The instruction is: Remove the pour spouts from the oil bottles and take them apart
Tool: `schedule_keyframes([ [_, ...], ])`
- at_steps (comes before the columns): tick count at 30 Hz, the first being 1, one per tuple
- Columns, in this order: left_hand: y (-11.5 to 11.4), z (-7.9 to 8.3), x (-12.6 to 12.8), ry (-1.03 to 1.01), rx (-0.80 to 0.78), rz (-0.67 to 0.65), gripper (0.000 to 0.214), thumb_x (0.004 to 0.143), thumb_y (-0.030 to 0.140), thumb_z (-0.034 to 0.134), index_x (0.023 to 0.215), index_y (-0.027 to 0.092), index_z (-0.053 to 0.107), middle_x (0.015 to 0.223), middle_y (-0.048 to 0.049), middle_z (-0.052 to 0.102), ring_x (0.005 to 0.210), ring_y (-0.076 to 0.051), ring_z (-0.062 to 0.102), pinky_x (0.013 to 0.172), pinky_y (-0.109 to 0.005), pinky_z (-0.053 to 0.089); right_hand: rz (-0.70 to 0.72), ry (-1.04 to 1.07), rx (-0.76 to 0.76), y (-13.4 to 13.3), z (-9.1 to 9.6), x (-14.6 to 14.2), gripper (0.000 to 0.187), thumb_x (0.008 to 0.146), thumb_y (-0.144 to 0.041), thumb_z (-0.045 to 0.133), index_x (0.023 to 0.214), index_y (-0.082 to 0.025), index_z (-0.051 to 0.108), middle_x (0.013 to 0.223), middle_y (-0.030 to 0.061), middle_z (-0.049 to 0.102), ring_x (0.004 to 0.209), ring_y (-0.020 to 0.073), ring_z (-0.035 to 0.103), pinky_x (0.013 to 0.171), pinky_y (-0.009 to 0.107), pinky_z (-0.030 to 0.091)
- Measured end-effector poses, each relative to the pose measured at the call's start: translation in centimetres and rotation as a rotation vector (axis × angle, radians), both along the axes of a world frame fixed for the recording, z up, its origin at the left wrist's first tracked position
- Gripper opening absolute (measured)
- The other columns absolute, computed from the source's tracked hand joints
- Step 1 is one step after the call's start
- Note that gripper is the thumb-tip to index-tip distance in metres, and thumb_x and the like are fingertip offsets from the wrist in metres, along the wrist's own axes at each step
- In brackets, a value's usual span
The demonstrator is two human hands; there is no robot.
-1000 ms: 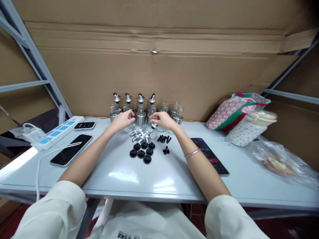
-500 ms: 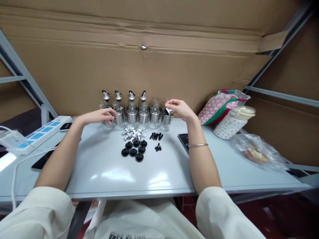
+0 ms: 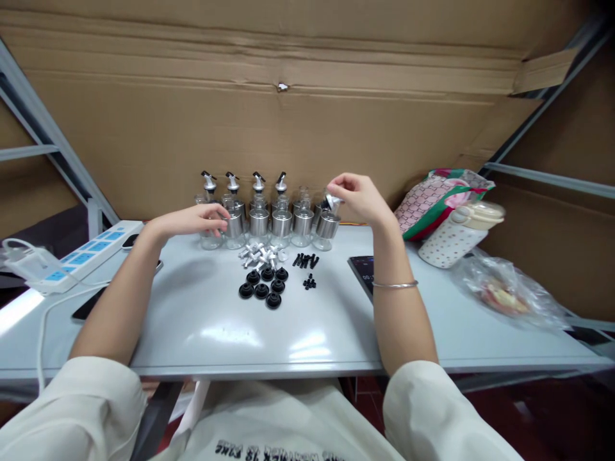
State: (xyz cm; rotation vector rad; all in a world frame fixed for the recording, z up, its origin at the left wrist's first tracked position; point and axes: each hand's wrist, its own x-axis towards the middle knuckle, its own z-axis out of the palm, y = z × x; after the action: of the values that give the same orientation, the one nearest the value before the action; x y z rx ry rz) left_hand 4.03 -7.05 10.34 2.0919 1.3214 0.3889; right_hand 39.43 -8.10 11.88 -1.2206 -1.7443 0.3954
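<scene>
A row of small glass bottles with steel collars stands at the back of the grey table; several at the rear carry black-tipped pourers. My right hand is raised over the rightmost bottle, fingers pinched on a small silver pourer spout. My left hand reaches to the leftmost bottle, its fingers curled against it. In front of the row lie silver spout parts, black round stoppers and small black plugs.
A white and blue power strip with a charger and cable lies at the left, a phone under my left forearm. A second phone lies by my right wrist. At the right are a patterned bag, a dotted container and a plastic bag.
My hands parted from the middle of the bottle row: the left went to the leftmost bottle, the right went to the rightmost bottle and lifted a spout piece above it.
</scene>
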Motion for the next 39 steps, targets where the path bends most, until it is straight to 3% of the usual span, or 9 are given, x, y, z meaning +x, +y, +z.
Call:
schedule_keyframes([
  [3,-2.6,-1.5,2.9,-0.254,-0.002,-0.110,0.045,0.075,0.043,0.064,0.114,0.023,0.050,0.099,-0.0055,0.066,0.084,-0.019,0.065,0.067,-0.027,0.049,0.069,-0.092,0.154,-2.9,0.4,-3.6,0.017,0.085,-0.034,0.054,0.083,-0.018,0.059,0.070,-0.0002,0.055,0.065,0.0115,0.049,0.063,0.026,0.041],
  [6,-5.2,-4.3,6.2,-0.528,-0.140,-0.258,0.057,0.067,0.033,0.072,0.117,0.023,0.048,0.103,-0.0060,0.063,0.074,-0.016,0.065,0.067,-0.029,0.051,0.288,-0.261,0.238,-5.8,-1.9,-7.9,0.014,0.087,-0.032,0.053,0.086,-0.019,0.059,0.073,0.0001,0.057,0.067,0.0115,0.051,0.064,0.024,0.041],
  [9,-6.9,-6.7,8.6,-0.456,-0.063,-0.327,0.023,0.064,0.028,0.072,0.081,0.018,0.060,0.085,-0.0028,0.063,0.074,-0.017,0.062,0.066,-0.028,0.049,0.464,-0.415,0.311,-7.5,-5.7,-10.2,0.013,0.091,-0.026,0.046,0.091,-0.020,0.058,0.087,0.0041,0.061,0.071,0.0123,0.055,0.065,0.023,0.042],
  [14,-7.5,-8.8,9.8,-0.388,0.144,-0.218,0.014,0.067,0.027,0.064,0.070,0.015,0.057,0.070,0.0009,0.061,0.068,-0.014,0.057,0.061,-0.023,0.045,0.346,-0.441,0.478,-7.5,-9.3,-9.8,0.028,0.094,-0.036,0.040,0.084,-0.017,0.057,0.074,0.0036,0.060,0.060,0.0109,0.051,0.057,0.021,0.036],
  [21,-8.7,-9.3,9.7,-0.260,0.495,-0.053,0.014,0.064,0.025,0.054,0.058,0.018,0.044,0.051,0.0060,0.044,0.048,-0.007,0.036,0.050,-0.020,0.032,-0.034,-0.726,0.358,-7.6,-9.0,-9.3,0.059,0.084,-0.064,0.037,0.056,-0.016,0.057,0.051,0.0053,0.057,0.047,0.0117,0.046,0.051,0.027,0.020],
  [27,-9.2,-9.6,9.7,-0.330,0.565,-0.101,0.019,0.068,0.025,0.050,0.054,0.019,0.038,0.045,0.0073,0.034,0.042,-0.005,0.028,0.043,-0.018,0.027,0.020,-0.855,0.128,-8.5,-9.0,-10.4,0.049,0.091,-0.043,0.039,0.061,-0.014,0.064,0.058,0.0080,0.066,0.052,0.0128,0.053,0.052,0.028,0.018],
  [30,-9.2,-9.7,9.5,-0.363,0.638,-0.127,0.019,0.071,0.023,0.050,0.056,0.019,0.040,0.044,0.0073,0.036,0.040,-0.006,0.030,0.042,-0.018,0.028,0.039,-0.810,0.075,-8.6,-9.1,-10.5,0.049,0.093,-0.038,0.035,0.061,-0.014,0.064,0.059,0.0077,0.065,0.053,0.0133,0.053,0.053,0.028,0.019],
  [35,-8.8,-9.1,9.0,-0.281,1.065,-0.257,0.019,0.076,0.024,0.053,0.059,0.020,0.044,0.046,0.0048,0.047,0.041,-0.008,0.039,0.046,-0.022,0.033,-0.017,-0.575,0.058,-8.3,-9.0,-9.7,0.064,0.098,-0.029,0.012,0.051,-0.016,0.052,0.048,0.0047,0.053,0.047,0.0120,0.046,0.053,0.027,0.023],
  [39,-8.4,-9.0,8.8,-0.184,1.154,-0.339,0.024,0.081,0.032,0.053,0.062,0.020,0.045,0.046,0.0049,0.050,0.040,-0.009,0.042,0.048,-0.023,0.035,-0.091,-0.484,0.111,-7.3,-8.0,-7.9,0.055,0.098,-0.036,0.020,0.057,-0.017,0.052,0.050,0.0024,0.050,0.048,0.0122,0.043,0.053,0.027,0.022],
])
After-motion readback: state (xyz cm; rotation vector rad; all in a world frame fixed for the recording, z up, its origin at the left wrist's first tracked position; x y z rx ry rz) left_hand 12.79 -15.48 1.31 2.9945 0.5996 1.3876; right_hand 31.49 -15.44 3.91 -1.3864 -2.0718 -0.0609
